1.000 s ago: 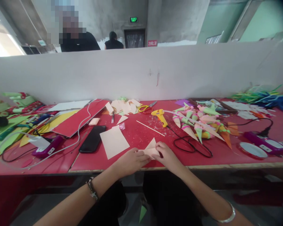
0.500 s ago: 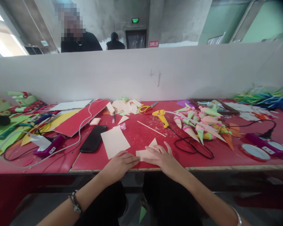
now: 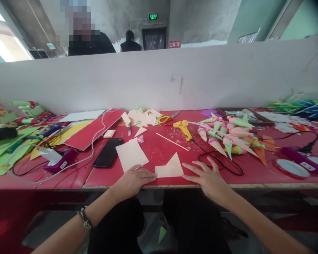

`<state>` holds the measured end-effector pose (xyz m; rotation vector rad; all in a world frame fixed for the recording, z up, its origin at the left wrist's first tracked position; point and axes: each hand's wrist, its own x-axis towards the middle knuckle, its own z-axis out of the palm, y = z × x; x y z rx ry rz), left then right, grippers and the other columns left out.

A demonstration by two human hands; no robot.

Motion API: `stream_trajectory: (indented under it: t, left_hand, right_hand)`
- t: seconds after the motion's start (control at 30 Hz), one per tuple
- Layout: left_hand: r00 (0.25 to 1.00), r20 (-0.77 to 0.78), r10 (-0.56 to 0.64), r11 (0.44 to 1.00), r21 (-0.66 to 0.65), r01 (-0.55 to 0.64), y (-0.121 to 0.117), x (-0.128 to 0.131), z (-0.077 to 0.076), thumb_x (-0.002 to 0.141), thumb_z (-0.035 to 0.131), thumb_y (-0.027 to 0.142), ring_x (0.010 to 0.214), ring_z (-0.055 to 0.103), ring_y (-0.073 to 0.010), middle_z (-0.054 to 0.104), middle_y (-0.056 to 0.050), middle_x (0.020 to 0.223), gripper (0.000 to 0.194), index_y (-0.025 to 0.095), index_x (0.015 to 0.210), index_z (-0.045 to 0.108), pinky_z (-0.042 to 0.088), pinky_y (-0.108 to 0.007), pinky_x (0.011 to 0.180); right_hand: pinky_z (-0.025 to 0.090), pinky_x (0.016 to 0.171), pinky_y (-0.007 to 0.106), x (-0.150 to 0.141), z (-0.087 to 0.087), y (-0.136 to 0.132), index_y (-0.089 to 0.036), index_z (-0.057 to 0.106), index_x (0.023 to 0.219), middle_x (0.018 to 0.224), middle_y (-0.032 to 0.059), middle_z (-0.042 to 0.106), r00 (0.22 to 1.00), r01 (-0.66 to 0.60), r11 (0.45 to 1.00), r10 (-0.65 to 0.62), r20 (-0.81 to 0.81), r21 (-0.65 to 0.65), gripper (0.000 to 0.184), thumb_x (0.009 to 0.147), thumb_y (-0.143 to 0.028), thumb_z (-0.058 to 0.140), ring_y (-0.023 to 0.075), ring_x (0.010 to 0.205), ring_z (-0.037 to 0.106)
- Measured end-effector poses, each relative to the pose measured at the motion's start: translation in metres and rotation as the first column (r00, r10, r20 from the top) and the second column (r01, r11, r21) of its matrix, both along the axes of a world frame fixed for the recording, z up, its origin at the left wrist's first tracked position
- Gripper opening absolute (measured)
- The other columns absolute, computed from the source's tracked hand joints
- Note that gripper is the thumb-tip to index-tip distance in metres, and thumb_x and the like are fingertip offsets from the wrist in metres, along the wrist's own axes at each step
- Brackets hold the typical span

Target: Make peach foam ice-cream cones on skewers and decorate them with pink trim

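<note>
A folded piece of pale peach paper (image 3: 170,169) lies at the front edge of the red table, with one pointed corner up at its right. At its left end rest the fingertips of my left hand (image 3: 134,179), which lies flat with fingers stretched out. My right hand (image 3: 205,176) is spread open just right of the paper, its fingertips at or very near the paper's right edge. A flat peach sheet (image 3: 132,155) lies beyond my left hand, partly under or behind its fingers. Neither hand grips anything.
A black phone (image 3: 107,152) lies left of the sheet. Farther back are a thin stick (image 3: 172,141), a yellow glue gun (image 3: 183,129) with its black cable, scissors (image 3: 167,119) and paper scraps (image 3: 140,117). Paper cones (image 3: 225,132) are heaped right; purple power strips (image 3: 60,160) sit at both sides.
Both hands held the small paper between their fingers; it now lies flat. My right hand has slid across it to the right and spread open, uncovering it. My left hand has moved slightly left.
</note>
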<state>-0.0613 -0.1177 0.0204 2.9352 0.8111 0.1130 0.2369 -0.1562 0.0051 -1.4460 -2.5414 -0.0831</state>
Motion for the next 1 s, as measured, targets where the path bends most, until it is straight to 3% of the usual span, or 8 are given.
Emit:
stream_trajectory:
  t: [0.13, 0.27, 0.37, 0.47, 0.57, 0.7, 0.83, 1.0]
  left_hand:
    - [1.000, 0.021, 0.020, 1.000, 0.000, -0.020, -0.002, -0.001, -0.002, 0.077, 0.037, 0.004, 0.110, 0.045, -0.0120, 0.054, -0.001, 0.120, 0.050, 0.025, 0.121, 0.044, 0.025, -0.030, 0.095]
    - [0.998, 0.046, 0.038, 0.999, -0.010, -0.037, -0.005, 0.001, -0.002, 0.078, 0.037, 0.007, 0.109, 0.045, -0.0125, 0.054, 0.000, 0.121, 0.047, 0.024, 0.120, 0.044, 0.024, -0.030, 0.096]
    - [0.997, 0.053, 0.050, 0.998, -0.038, -0.048, -0.008, 0.005, 0.004, 0.075, 0.039, 0.007, 0.108, 0.046, -0.0138, 0.054, 0.000, 0.120, 0.047, 0.024, 0.118, 0.046, 0.024, -0.032, 0.096]
    - [0.992, 0.091, 0.091, 0.994, -0.061, -0.085, -0.010, 0.009, 0.009, 0.070, 0.041, 0.005, 0.105, 0.047, -0.0140, 0.057, 0.001, 0.114, 0.047, 0.025, 0.112, 0.050, 0.024, -0.033, 0.097]
    - [0.978, 0.161, 0.130, 0.991, -0.057, -0.122, -0.010, 0.014, 0.010, 0.071, 0.041, 0.006, 0.102, 0.048, -0.0141, 0.058, 0.001, 0.109, 0.044, 0.025, 0.109, 0.051, 0.025, -0.034, 0.098]
    - [0.912, 0.348, 0.215, 0.976, -0.035, -0.216, -0.005, 0.023, 0.011, 0.080, 0.039, 0.016, 0.107, 0.043, -0.0153, 0.052, -0.005, 0.116, 0.035, 0.020, 0.114, 0.046, 0.031, -0.031, 0.094]
    - [0.883, 0.416, 0.220, 0.972, -0.012, -0.236, -0.001, 0.040, 0.015, 0.085, 0.035, 0.026, 0.108, 0.043, -0.0155, 0.051, -0.006, 0.117, 0.032, 0.019, 0.115, 0.045, 0.032, -0.031, 0.093]
    - [0.943, 0.220, 0.251, 0.964, 0.027, -0.263, 0.008, 0.064, 0.002, 0.083, 0.038, 0.022, 0.097, 0.049, -0.0174, 0.057, -0.005, 0.104, 0.023, 0.018, 0.098, 0.055, 0.038, -0.031, 0.084]
  right_hand:
    - [0.007, 0.093, 0.059, 0.009, 0.002, 0.001, -0.038, 0.059, 0.101, 0.124, -0.0048, 0.050, 1.000, 0.000, 1.000, 0.000, -0.010, 0.000, 0.062, 0.060, 0.003, 0.037, 0.0257, 0.110, 0.043]
    - [0.008, 0.098, 0.053, 0.001, 0.011, 0.012, -0.030, 0.064, 0.081, 0.111, -0.0019, 0.059, 0.988, 0.016, 1.000, -0.020, -0.152, -0.027, 0.040, 0.070, -0.004, 0.035, 0.0194, 0.102, 0.050]
    - [0.015, 0.099, 0.047, -0.017, 0.017, 0.024, -0.027, 0.050, 0.112, 0.115, 0.0036, 0.055, 0.951, 0.024, 0.993, -0.057, -0.304, -0.114, 0.041, 0.077, -0.014, 0.035, 0.0179, 0.107, 0.047]
    - [0.008, 0.099, 0.054, -0.036, 0.022, 0.037, -0.028, 0.024, 0.131, 0.121, 0.0062, 0.050, 0.960, -0.088, 0.956, 0.007, -0.281, -0.279, 0.064, 0.073, -0.027, 0.049, 0.0226, 0.114, 0.041]
    - [0.008, 0.098, 0.054, -0.047, 0.028, 0.047, -0.026, 0.031, 0.129, 0.117, 0.0065, 0.054, 0.971, -0.114, 0.906, 0.016, -0.237, -0.408, 0.065, 0.068, -0.023, 0.053, 0.0249, 0.112, 0.043]
    - [0.010, 0.099, 0.051, -0.049, 0.036, 0.055, -0.022, 0.050, 0.115, 0.109, 0.0068, 0.060, 0.961, -0.191, 0.852, 0.062, -0.268, -0.488, 0.044, 0.071, -0.019, 0.049, 0.0244, 0.104, 0.050]
    - [0.005, 0.097, 0.054, -0.046, 0.037, 0.056, -0.022, 0.065, 0.080, 0.093, 0.0032, 0.062, 0.958, -0.205, 0.907, 0.108, -0.267, -0.368, 0.025, 0.076, -0.015, 0.041, 0.0203, 0.094, 0.053]
    - [0.012, 0.098, 0.050, -0.039, 0.024, 0.066, -0.024, 0.066, 0.070, 0.112, 0.0024, 0.050, 0.945, -0.155, 0.976, 0.102, -0.310, -0.154, 0.028, 0.071, -0.008, 0.044, 0.0218, 0.108, 0.041]
